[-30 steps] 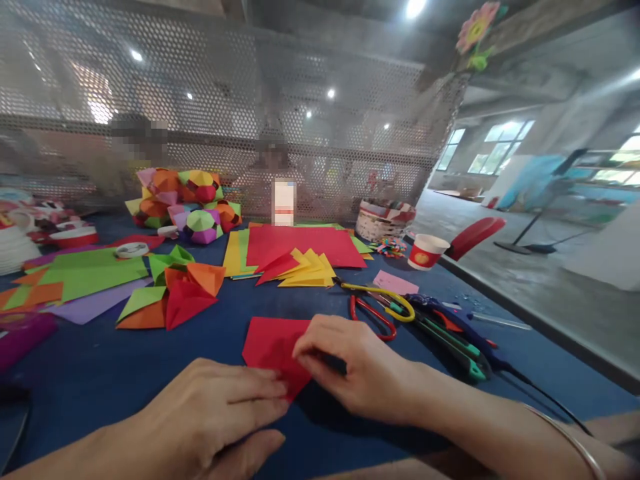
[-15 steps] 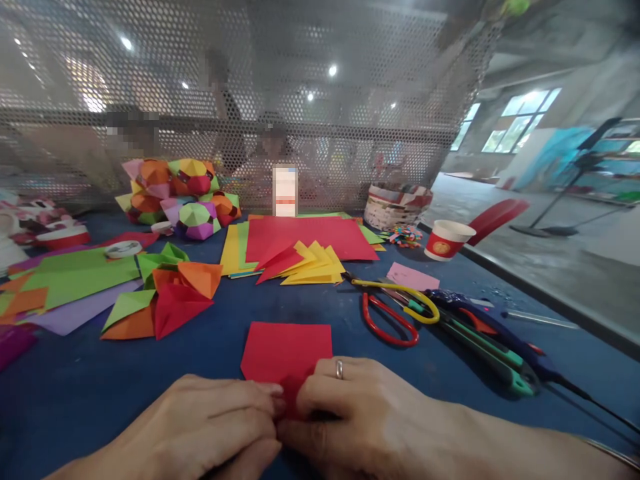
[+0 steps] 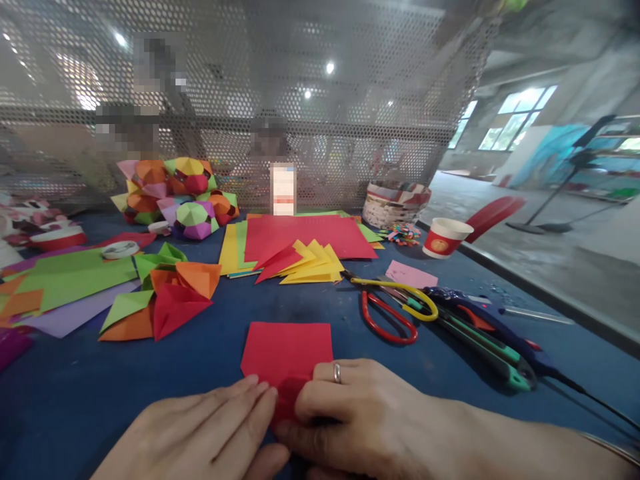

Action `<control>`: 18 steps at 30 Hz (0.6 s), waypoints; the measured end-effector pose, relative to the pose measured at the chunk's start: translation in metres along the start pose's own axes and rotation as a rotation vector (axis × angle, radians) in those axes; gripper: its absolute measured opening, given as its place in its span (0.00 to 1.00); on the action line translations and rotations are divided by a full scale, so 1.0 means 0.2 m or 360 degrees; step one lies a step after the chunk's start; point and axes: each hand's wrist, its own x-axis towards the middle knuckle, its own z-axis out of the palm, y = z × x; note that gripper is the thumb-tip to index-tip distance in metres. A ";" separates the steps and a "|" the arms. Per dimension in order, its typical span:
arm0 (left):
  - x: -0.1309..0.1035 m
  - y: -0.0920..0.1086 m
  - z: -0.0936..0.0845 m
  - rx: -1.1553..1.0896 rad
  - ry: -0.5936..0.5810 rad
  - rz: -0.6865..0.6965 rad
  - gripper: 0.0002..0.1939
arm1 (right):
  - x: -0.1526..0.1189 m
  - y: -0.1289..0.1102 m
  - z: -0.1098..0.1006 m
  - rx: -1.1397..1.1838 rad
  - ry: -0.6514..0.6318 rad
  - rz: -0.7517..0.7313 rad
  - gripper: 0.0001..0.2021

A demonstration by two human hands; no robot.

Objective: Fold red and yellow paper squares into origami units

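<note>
A red sheet of paper (image 3: 287, 347) lies on the blue table in front of me, with its near edge hidden under my hands. My right hand (image 3: 355, 407), with a ring on one finger, has its fingers curled and pinches the paper's near right part. Over the near left corner, my left hand (image 3: 210, 427) rests with fingers stretched out flat, fingertips touching the paper and thumb lower down. Past the sheet sit folded yellow paper pieces (image 3: 315, 263) and folded red ones (image 3: 277, 261), on a stack topped by a large red sheet (image 3: 310, 230).
Scissors (image 3: 390, 320), a green-black cutter (image 3: 480, 347) and a blue glue gun (image 3: 510, 333) with its cord lie at right. Behind them stand a paper cup (image 3: 445, 237) and a woven basket (image 3: 395, 203). Folded units (image 3: 183, 307) and paper balls (image 3: 197, 220) occupy the left.
My left hand has shifted slightly right and down, its fingers now straighter across the paper. My right hand and the red sheet stay nearly in place. A person behind the mesh has moved left.
</note>
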 end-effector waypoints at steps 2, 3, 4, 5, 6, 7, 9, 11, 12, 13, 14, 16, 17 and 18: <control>0.03 -0.02 -0.02 0.0122 0.0002 0.0095 0.14 | 0.01 -0.01 -0.01 -0.0016 0.0004 -0.0015 0.16; 0.05 -0.04 -0.03 0.0185 -0.0057 0.0190 0.15 | 0.01 -0.01 -0.02 -0.0023 0.0000 -0.0017 0.16; 0.07 -0.05 -0.05 0.0223 -0.0070 0.0258 0.17 | 0.01 -0.01 -0.02 -0.0029 0.0000 -0.0015 0.16; 0.09 -0.06 -0.06 0.0239 -0.0095 0.0303 0.18 | 0.01 -0.02 -0.02 -0.0034 -0.0002 -0.0010 0.16; 0.10 -0.07 -0.07 0.0254 -0.0109 0.0319 0.18 | 0.02 -0.02 -0.03 -0.0037 -0.0005 -0.0010 0.16; 0.11 -0.08 -0.07 0.0259 -0.0109 0.0325 0.18 | 0.02 -0.02 -0.03 -0.0039 -0.0005 -0.0013 0.15; 0.10 -0.07 -0.07 0.0253 -0.0061 0.0300 0.16 | 0.02 -0.02 -0.02 -0.0041 -0.0003 -0.0010 0.14; 0.08 -0.05 -0.05 0.0195 0.0011 0.0221 0.13 | 0.02 -0.02 -0.02 -0.0047 0.0003 -0.0008 0.14; 0.06 -0.04 -0.04 0.0130 0.0057 0.0167 0.13 | 0.01 -0.02 -0.01 -0.0053 0.0015 -0.0017 0.14; 0.05 -0.03 -0.02 0.0039 0.0061 0.0122 0.12 | 0.01 -0.02 -0.01 -0.0061 0.0021 -0.0024 0.14; 0.04 -0.02 -0.01 -0.0076 0.0069 0.0102 0.14 | 0.01 -0.02 -0.01 -0.0068 0.0031 -0.0034 0.14; 0.02 -0.01 0.01 -0.0269 0.0015 0.0098 0.17 | 0.01 -0.01 0.00 -0.0078 0.0053 -0.0055 0.14; 0.02 0.00 0.01 -0.0332 -0.0009 0.0098 0.18 | 0.01 -0.01 0.00 -0.0084 0.0063 -0.0058 0.14; 0.02 0.00 0.01 -0.0366 -0.0038 0.0093 0.18 | 0.01 -0.01 0.00 -0.0091 0.0074 -0.0067 0.14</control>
